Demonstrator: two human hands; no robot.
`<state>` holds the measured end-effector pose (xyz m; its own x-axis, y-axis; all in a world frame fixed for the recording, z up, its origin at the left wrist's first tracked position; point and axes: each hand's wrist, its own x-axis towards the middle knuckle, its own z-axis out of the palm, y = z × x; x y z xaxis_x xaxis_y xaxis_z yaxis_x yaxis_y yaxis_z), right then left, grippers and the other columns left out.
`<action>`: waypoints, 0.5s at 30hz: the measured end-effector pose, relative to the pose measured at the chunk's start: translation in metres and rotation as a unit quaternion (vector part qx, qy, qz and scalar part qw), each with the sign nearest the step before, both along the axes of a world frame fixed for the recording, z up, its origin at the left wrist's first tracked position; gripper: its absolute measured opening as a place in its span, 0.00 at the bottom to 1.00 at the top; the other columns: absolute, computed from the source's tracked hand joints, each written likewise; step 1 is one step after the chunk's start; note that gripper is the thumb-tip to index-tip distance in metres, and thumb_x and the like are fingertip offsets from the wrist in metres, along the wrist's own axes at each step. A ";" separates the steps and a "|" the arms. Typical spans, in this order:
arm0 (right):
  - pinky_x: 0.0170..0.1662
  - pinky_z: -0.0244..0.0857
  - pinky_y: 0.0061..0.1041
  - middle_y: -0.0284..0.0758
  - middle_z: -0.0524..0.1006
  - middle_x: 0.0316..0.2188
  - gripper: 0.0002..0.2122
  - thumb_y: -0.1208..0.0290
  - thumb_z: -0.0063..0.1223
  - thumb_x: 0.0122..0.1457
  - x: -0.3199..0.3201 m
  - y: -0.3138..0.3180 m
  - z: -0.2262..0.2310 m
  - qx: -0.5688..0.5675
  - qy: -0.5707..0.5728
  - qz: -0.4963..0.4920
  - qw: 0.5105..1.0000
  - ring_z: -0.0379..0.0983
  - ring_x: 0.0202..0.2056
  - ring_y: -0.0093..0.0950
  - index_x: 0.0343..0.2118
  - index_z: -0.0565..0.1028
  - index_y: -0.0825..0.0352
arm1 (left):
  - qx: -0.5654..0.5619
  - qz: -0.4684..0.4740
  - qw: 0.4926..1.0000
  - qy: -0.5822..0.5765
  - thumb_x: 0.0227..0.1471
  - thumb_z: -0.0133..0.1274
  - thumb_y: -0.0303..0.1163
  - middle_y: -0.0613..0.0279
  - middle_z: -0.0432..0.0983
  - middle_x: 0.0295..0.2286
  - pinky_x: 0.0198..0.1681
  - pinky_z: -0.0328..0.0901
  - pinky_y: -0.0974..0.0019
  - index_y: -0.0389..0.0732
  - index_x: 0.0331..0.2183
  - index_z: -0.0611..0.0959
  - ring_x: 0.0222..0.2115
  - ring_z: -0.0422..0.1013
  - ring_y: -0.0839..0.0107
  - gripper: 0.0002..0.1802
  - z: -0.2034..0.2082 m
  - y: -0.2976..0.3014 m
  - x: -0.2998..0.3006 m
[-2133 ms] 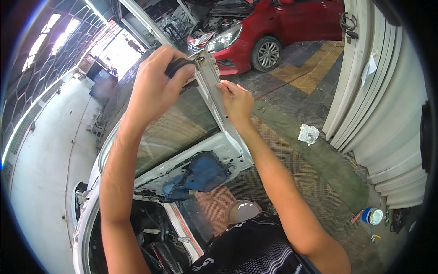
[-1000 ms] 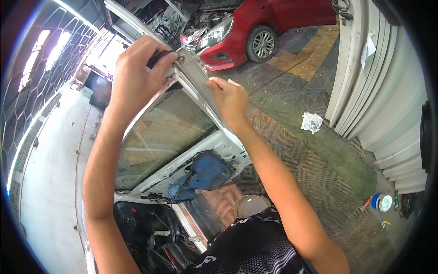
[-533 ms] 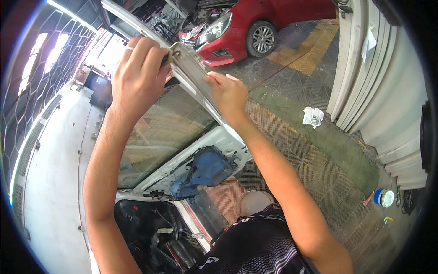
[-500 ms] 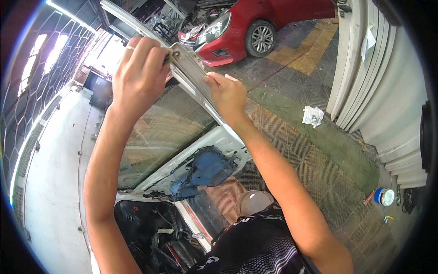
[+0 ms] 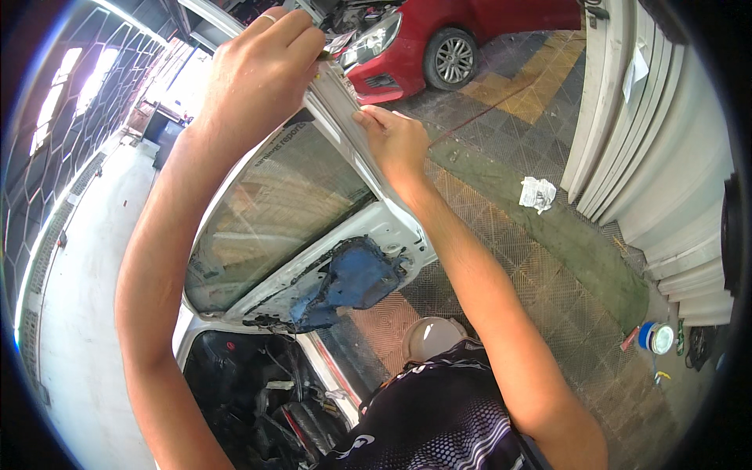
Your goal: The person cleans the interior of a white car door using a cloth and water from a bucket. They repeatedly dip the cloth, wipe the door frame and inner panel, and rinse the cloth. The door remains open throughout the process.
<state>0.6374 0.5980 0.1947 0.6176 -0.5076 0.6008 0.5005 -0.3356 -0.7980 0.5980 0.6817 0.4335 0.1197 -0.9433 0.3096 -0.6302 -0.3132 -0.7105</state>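
Observation:
A white car door (image 5: 395, 227) stands open in front of me, its window glass (image 5: 274, 211) above a bare inner panel with a blue patch (image 5: 356, 278). My left hand (image 5: 270, 70) is closed at the top corner of the window frame. Something small and dark shows at its fingertips, too hidden to name. Lower on the same frame, my right hand (image 5: 395, 145) is closed round the pale edge, thumb uppermost. Between the two hands runs the grooved edge of the window frame (image 5: 337, 102).
A red car (image 5: 392, 47) stands ahead. Crumpled paper (image 5: 537, 195) lies on a green floor strip (image 5: 572, 251), and a blue-white can (image 5: 656, 338) sits at right. A round tub (image 5: 431, 341) is by my body. White folded panels (image 5: 666, 157) line the right; loose wiring fills the car interior (image 5: 251, 399).
My left hand has moved up and to the right, along the top of the frame. My right hand keeps its grip, slightly higher in view. More of the window glass shows.

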 end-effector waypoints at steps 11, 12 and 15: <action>0.53 0.71 0.44 0.42 0.79 0.22 0.12 0.55 0.58 0.61 0.004 0.001 -0.004 0.032 -0.022 0.031 0.999 0.77 0.28 0.47 0.35 0.85 0.56 | -0.115 -0.017 0.992 0.057 0.48 0.65 0.22 0.57 0.74 0.28 0.31 0.69 0.62 0.35 0.29 0.79 0.28 0.74 0.63 0.09 -0.012 0.040 -0.007; 0.53 0.71 0.44 0.43 0.79 0.22 0.12 0.55 0.57 0.61 0.004 0.004 -0.004 0.036 -0.022 0.028 0.999 0.77 0.28 0.48 0.35 0.85 0.56 | -0.133 -0.013 0.989 0.063 0.48 0.65 0.22 0.57 0.74 0.29 0.31 0.69 0.61 0.35 0.29 0.79 0.29 0.73 0.62 0.09 -0.014 0.044 -0.008; 0.45 0.72 0.36 0.41 0.80 0.23 0.12 0.56 0.61 0.60 0.007 0.005 -0.006 0.000 -0.003 0.006 1.000 0.78 0.27 0.43 0.37 0.85 0.59 | -0.126 -0.057 0.990 0.010 0.46 0.65 0.21 0.57 0.73 0.27 0.31 0.69 0.61 0.36 0.28 0.79 0.28 0.72 0.61 0.09 -0.020 0.022 0.008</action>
<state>0.6443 0.6027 0.1882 0.6201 -0.5010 0.6037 0.5082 -0.3296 -0.7957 0.6058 0.7035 0.4136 0.0244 -0.8438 0.5362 -0.6846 -0.4049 -0.6060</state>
